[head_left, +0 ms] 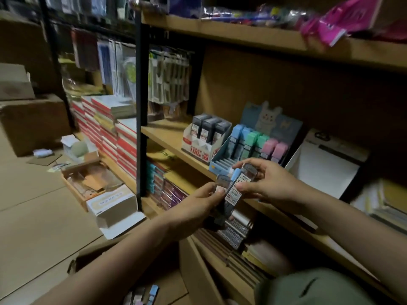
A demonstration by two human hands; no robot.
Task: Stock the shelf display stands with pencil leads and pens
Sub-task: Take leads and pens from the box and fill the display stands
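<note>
Both grips closed on stock: left hand (193, 208) wraps a bundle of lead cases (222, 194), fingers curled round their lower ends; right hand (268, 183) pinches one case (243, 179) by its upper end, thumb and fingertips on its sides, label facing the camera. Location: cases held in the air just in front of the shelf (167, 135) edge, directly below the blue stand (220, 159). Blue stand: pastel cases (255, 142) fill the back row, front slots bare. Beside it, left: red-and-white stand (198, 146) with three dark cases (208, 126). Beside it, right: white stand (326, 164), contents not visible. Below: open carton (198, 267) with notebooks. Risks, judged: the single case is held only at one end, so it may pivot or slip when lifted clear of the bundle; drawing it out could drag a neighbour loose from the left hand, dropping it into the carton or onto the floor. Slots are narrow and tilted; a case set in crooked could knock the pastel row. Dim light makes labels hard to read, so a case could go to the wrong stand.
</note>
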